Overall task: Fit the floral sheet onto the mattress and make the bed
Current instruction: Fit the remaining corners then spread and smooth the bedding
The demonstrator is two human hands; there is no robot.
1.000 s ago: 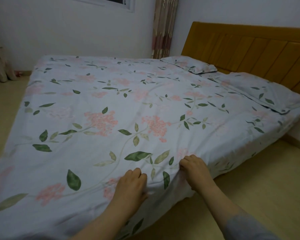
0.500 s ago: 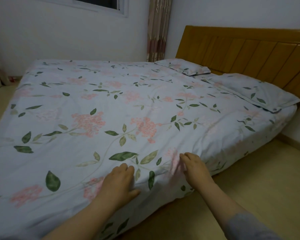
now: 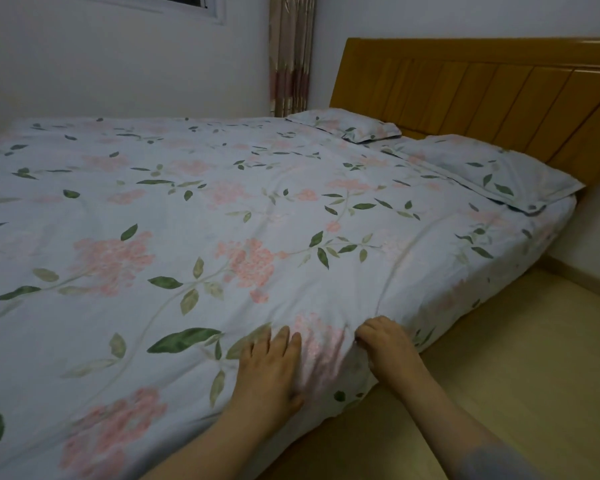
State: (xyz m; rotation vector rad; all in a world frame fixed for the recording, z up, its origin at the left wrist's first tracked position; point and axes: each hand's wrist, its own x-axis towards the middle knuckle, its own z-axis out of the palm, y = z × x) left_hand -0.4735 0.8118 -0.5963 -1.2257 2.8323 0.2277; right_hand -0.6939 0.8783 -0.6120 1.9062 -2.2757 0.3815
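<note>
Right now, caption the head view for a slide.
Left hand flat on the pale floral fabric sheet, right hand gripping it at the near edge.

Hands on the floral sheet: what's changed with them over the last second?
The left hand has uncurled: a second ago it bunched the floral sheet, and now it lies flat on it with fingers straight, near the bed's edge. The right hand stays curled on the sheet at the edge, with a crease running up from it. The near pillow and headboard are unchanged.
</note>
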